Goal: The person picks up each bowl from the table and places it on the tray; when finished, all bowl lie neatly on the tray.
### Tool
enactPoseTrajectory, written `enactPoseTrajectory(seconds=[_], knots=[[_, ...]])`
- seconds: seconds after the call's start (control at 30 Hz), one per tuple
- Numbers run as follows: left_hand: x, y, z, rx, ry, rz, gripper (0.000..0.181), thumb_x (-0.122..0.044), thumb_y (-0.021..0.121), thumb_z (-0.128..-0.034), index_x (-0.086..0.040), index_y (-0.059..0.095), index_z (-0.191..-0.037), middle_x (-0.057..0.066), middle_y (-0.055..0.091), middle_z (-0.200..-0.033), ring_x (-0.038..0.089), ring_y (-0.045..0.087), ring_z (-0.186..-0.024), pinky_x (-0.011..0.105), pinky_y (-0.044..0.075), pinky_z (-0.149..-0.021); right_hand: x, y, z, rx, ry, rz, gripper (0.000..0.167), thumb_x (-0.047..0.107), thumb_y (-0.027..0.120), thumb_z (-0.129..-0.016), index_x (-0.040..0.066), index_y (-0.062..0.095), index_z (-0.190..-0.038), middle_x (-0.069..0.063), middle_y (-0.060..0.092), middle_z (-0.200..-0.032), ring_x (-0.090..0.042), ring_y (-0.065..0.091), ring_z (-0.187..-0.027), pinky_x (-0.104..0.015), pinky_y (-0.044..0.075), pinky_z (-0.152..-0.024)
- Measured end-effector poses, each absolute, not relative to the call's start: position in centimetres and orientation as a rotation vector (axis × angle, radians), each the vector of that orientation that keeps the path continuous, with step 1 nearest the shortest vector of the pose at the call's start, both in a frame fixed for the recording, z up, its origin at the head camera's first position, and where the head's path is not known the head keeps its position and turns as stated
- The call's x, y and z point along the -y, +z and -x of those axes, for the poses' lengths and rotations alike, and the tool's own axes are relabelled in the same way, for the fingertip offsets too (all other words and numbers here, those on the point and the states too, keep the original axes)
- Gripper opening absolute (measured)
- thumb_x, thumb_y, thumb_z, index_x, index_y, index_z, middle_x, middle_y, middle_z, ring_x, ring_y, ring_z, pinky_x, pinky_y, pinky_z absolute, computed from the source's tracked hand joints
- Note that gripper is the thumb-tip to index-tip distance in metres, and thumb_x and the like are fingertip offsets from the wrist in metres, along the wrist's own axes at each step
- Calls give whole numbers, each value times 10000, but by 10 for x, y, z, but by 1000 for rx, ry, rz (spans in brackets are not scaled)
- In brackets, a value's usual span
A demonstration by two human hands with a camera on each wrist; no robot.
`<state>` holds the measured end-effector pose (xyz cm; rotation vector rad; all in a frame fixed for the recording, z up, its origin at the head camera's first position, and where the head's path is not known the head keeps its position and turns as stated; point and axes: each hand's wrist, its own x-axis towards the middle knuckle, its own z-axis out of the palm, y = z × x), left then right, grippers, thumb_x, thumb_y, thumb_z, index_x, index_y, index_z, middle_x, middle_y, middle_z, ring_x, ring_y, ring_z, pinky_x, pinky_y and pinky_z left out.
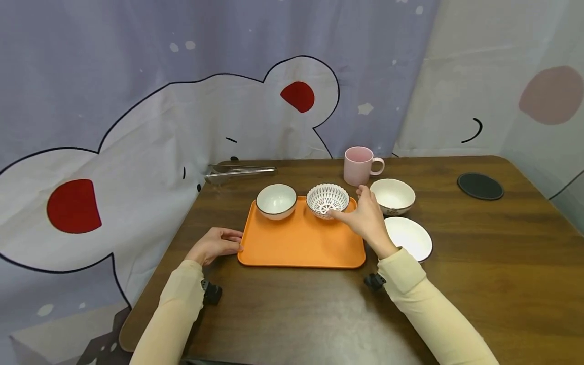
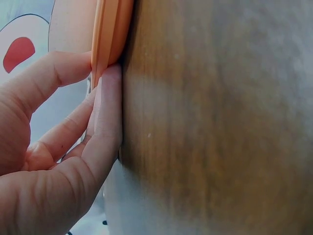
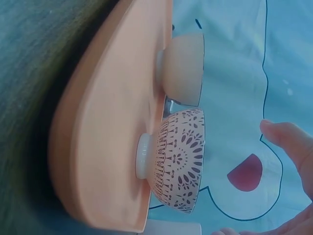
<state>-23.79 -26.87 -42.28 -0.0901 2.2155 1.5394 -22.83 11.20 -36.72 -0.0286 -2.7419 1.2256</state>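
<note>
An orange tray (image 1: 301, 248) lies on the wooden table. On its back part stand a plain pale bowl (image 1: 276, 200) with a dark rim and a bowl with a dark petal pattern (image 3: 178, 159). At the tray's left edge, my left hand (image 1: 216, 244) pinches the rim; in the left wrist view the fingertips (image 2: 111, 81) meet it from two sides. My right hand (image 1: 365, 218) is beside the patterned bowl, thumb and fingers spread. The right wrist view shows that thumb (image 3: 279, 132) above the bowl, apart from it.
Metal tongs (image 1: 239, 171) lie at the back left. Behind and right of the tray are a pink mug (image 1: 357, 167), a cream bowl (image 1: 393, 195) and a white plate (image 1: 408, 237), partly hidden by the right hand. A black round coaster (image 1: 480, 186) lies farther right. A printed curtain (image 1: 205, 116) hangs behind.
</note>
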Motion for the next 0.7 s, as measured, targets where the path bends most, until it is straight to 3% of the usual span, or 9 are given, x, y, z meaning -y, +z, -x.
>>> enactPoseTrajectory(seconds=[0.7], knots=[[268,-421,236,-2219,1542,41,551,-2,703,-865,100,488,-1362,189,622,-1169,146,663,-934,328,570,-891,-139,-378,205,2756,1243,49,1066,360,826,-757,-96,196,-1486,-304,332,-1461,-419,383,-1334,-544,345,-1110]])
